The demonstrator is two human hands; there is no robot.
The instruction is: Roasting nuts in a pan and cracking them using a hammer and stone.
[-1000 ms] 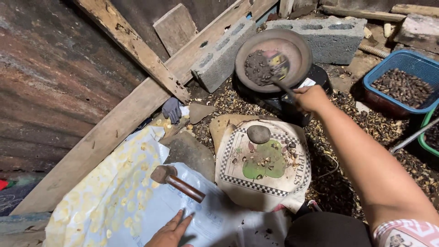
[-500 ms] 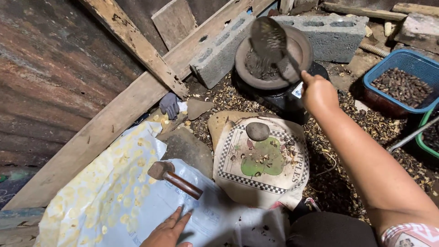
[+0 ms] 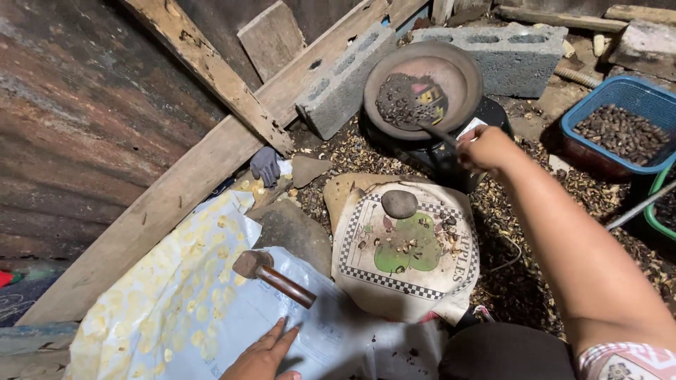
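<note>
My right hand point(image 3: 486, 149) is closed around the dark handle of a scoop point(image 3: 431, 131) that dips into a round brown pan point(image 3: 422, 88) holding dark nuts. The pan sits on a black stand in front of two grey blocks. Palm down, my left hand point(image 3: 264, 355) rests with fingers apart on a pale plastic sheet point(image 3: 211, 317) at the bottom. A hammer point(image 3: 271, 276) with a reddish wooden handle lies on that sheet, just above the left hand. A grey stone point(image 3: 399, 203) rests on a printed cloth point(image 3: 408, 246) strewn with shell bits.
A blue basket point(image 3: 620, 130) of dark nuts stands at the right, a green basket edge point(image 3: 658, 211) below it. Concrete blocks point(image 3: 510, 53), slanted wooden planks point(image 3: 204, 67) and rusty sheet metal point(image 3: 63, 127) close the left and back. Shell litter covers the ground.
My right hand lifted the scoop up over the pan, then brought it back down into the nuts. The left hand stayed on the sheet.
</note>
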